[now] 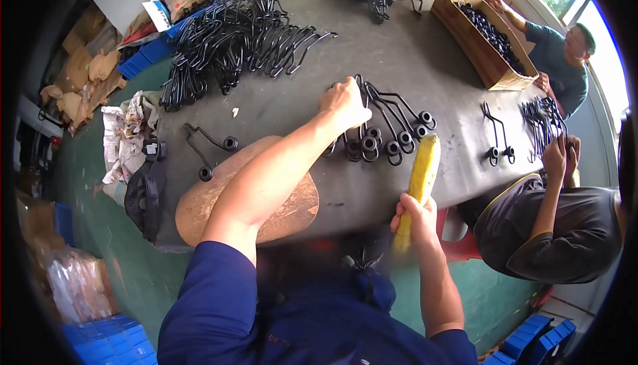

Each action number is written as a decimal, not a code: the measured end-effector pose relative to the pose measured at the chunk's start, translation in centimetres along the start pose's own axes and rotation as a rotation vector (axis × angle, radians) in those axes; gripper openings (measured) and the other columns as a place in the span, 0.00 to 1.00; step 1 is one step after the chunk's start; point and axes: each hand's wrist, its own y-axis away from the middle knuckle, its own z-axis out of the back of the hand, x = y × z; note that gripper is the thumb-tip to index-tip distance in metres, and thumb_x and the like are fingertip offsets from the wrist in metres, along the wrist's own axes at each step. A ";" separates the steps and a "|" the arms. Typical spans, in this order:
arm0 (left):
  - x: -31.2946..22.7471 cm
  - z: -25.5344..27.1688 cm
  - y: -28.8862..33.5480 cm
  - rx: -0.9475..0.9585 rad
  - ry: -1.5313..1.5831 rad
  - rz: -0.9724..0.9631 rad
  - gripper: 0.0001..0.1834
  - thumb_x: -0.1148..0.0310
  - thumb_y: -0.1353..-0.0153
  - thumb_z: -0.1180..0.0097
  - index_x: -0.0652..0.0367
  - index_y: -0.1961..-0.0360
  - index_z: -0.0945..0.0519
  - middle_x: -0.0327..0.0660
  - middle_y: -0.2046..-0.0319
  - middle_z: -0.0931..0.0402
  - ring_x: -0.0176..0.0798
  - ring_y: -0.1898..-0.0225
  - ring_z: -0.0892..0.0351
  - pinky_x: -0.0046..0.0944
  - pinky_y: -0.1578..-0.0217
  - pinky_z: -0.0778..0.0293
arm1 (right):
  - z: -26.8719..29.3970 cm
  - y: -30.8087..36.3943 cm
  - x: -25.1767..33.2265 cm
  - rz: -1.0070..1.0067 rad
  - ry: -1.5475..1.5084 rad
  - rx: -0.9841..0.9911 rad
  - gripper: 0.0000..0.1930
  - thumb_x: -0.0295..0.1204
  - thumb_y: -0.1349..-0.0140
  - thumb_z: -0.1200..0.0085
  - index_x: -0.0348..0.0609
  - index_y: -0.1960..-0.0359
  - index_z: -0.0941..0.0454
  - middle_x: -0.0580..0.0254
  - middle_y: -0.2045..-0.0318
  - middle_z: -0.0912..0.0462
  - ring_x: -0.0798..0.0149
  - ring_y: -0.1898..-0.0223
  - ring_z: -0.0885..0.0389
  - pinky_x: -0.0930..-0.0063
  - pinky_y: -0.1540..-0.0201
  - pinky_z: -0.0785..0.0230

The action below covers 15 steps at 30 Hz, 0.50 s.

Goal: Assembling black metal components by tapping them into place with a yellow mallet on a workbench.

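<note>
My left hand (345,106) reaches over the middle of the table, its fingers closed around the upper part of a black bent metal rod. Right beside it, more black bent rods (392,109) lie side by side with thick black rings on their near ends. Part of the held rod is hidden by the hand and forearm. In my right hand (419,220) is a long yellow stick (424,169), gripped by its lower part and tilted up at the table's near edge. A rounded brown board (292,205) lies under my left forearm. Left of it rests another ringed bent rod piece (203,144).
A big heap of black bent rods (229,42) covers the far left. At the far right stands a cardboard box (458,39) of small black parts. Co-workers handle rods at the right and far edges. Crumpled paper (126,132) and a black bag (145,195) hang at the left edge.
</note>
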 end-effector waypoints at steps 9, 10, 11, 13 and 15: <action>3.2 3.8 9.2 -0.560 0.481 -0.300 0.48 0.65 0.52 0.32 0.67 0.35 0.47 0.56 0.55 0.26 0.47 0.62 0.20 0.41 0.63 0.20 | 0.7 -0.5 -0.5 0.037 -0.010 0.043 0.08 0.30 0.39 0.46 0.38 0.68 0.29 0.61 0.80 0.27 0.64 0.87 0.25 0.70 0.85 0.31; 2.5 5.4 12.0 -0.447 0.722 -0.336 0.41 0.71 0.45 0.35 0.66 0.35 0.46 0.48 0.59 0.24 0.32 0.73 0.23 0.31 0.75 0.23 | 0.8 -0.5 -0.5 0.031 -0.005 0.051 0.08 0.30 0.39 0.46 0.38 0.68 0.29 0.61 0.80 0.27 0.64 0.87 0.25 0.70 0.85 0.31; 3.7 5.9 13.3 -0.414 0.901 -0.349 0.37 0.73 0.42 0.38 0.65 0.35 0.45 0.45 0.61 0.24 0.28 0.77 0.26 0.27 0.79 0.26 | 0.5 -0.4 -0.5 0.043 -0.002 0.049 0.08 0.30 0.39 0.47 0.39 0.67 0.29 0.61 0.80 0.27 0.64 0.87 0.25 0.69 0.85 0.31; 4.8 7.7 16.5 -0.405 0.944 -0.399 0.23 0.73 0.35 0.44 0.67 0.41 0.35 0.39 0.69 0.22 0.24 0.80 0.27 0.25 0.80 0.27 | 0.4 -0.3 -0.6 0.052 0.013 0.030 0.08 0.30 0.38 0.47 0.39 0.67 0.29 0.61 0.80 0.27 0.64 0.87 0.26 0.69 0.84 0.30; 6.5 8.4 18.9 -0.325 0.910 -0.372 0.18 0.72 0.34 0.45 0.67 0.46 0.30 0.39 0.69 0.22 0.24 0.80 0.26 0.25 0.79 0.27 | 0.1 0.0 -0.5 0.075 0.053 0.001 0.08 0.31 0.39 0.47 0.39 0.68 0.29 0.61 0.80 0.27 0.65 0.87 0.26 0.70 0.84 0.30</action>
